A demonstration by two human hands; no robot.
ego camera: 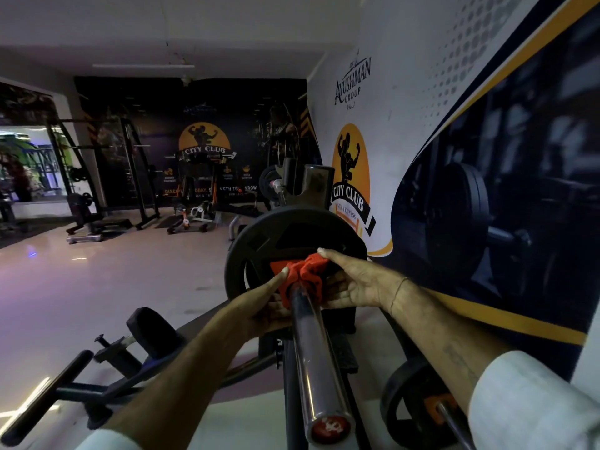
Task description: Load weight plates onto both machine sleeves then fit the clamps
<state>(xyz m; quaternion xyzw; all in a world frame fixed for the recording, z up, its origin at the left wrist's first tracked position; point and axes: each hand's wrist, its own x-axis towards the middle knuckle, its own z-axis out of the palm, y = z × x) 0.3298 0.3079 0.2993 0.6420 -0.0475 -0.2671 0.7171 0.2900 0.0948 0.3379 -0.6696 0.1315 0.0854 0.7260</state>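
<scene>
A chrome machine sleeve [316, 358] runs from the bottom centre away from me, ending in a red cap. A black weight plate [259, 245] sits on the sleeve at its far end. An orange-red clamp [300, 274] is around the sleeve, right against the plate. My left hand [263, 306] grips the clamp from the left and below. My right hand [354, 280] holds it from the right, fingers over its top. A second black plate [406, 394] with an orange clamp [433, 405] sits on another bar at lower right.
The printed wall [454, 157] runs close along the right. A black padded machine frame [146, 332] with a handle bar lies low on the left. Racks and benches [107, 177] stand at the far end beyond open pale floor [113, 280].
</scene>
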